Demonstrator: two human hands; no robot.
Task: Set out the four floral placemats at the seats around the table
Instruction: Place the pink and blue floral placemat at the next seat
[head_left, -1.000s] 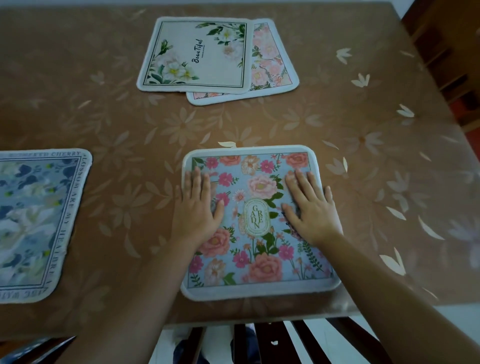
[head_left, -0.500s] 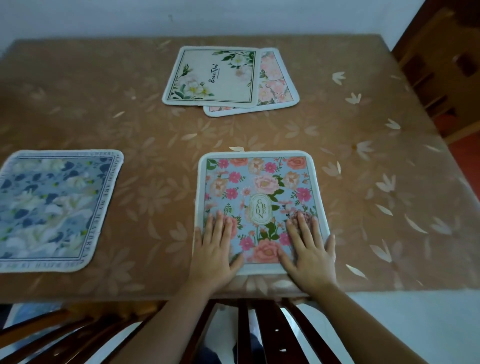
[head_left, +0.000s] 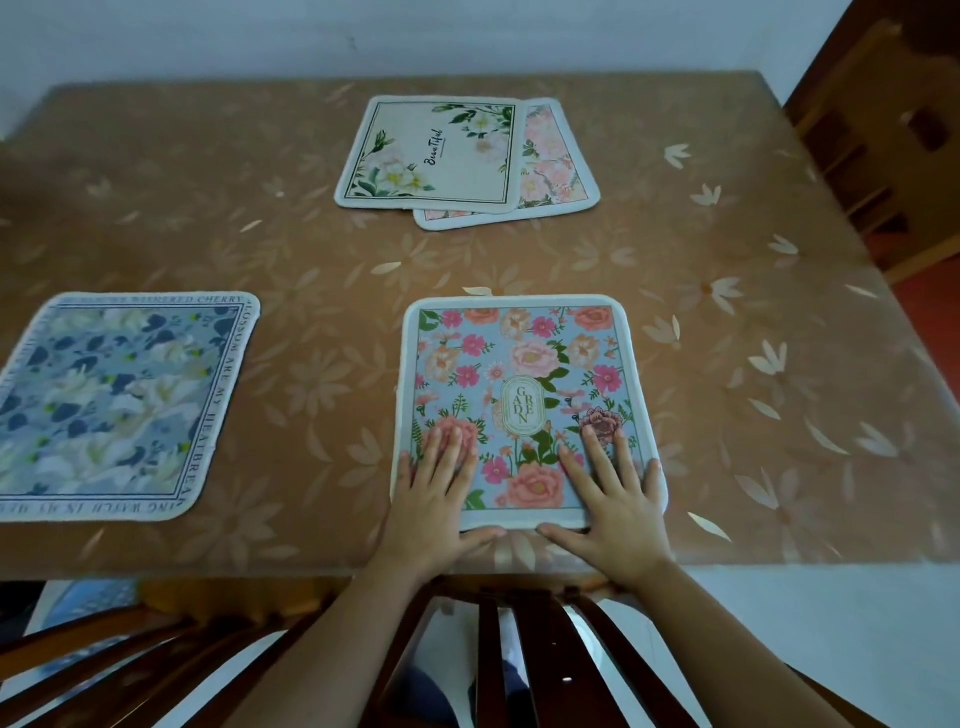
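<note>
Blue placemat (head_left: 119, 405): laid out left of the Garden placemat (head_left: 524, 364), left edge cut off.
Left hand (head_left: 436, 499), right hand (head_left: 613, 499): fingers straight and slightly apart, pressing flat on the Garden placemat's near end.
Cream placemat (head_left: 431, 156), pink placemat (head_left: 556, 166): overlapping beyond the Garden placemat; two seats apparently left to set.
Hidden: most of the pink placemat's design.

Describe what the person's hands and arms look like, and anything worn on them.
The left hand and right hand are bare: no gloves, rings or wristbands show. The left forearm and right forearm are bare too, with no sleeve, watch or marking in view down to the picture's lower edge.
</note>
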